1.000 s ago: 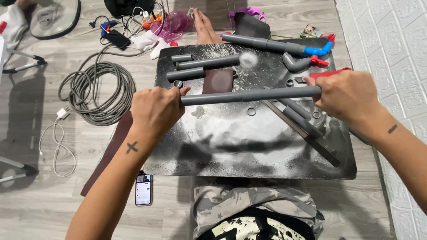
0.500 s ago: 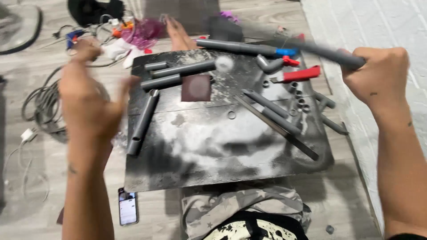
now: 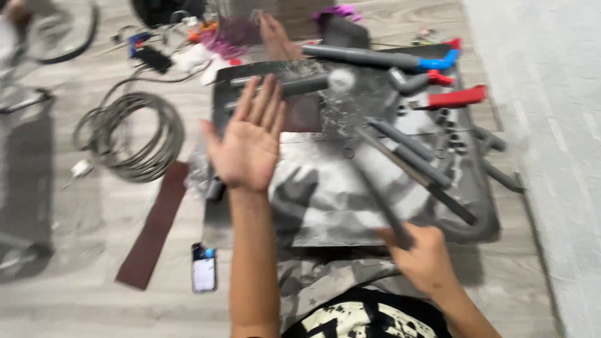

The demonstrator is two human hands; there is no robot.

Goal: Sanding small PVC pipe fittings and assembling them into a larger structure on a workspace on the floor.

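While my right hand grips the grey pipe low over the board, my left hand hovers flat, fingers spread, holding nothing

Wood floor w/ dark board, cable coil, phone, sandpaper strip

The left hand is raised mid-frame with palm up and fingers spread wide, forearm running straight down to the bottom edge, while the right hand sits lower right, curled into a fist.
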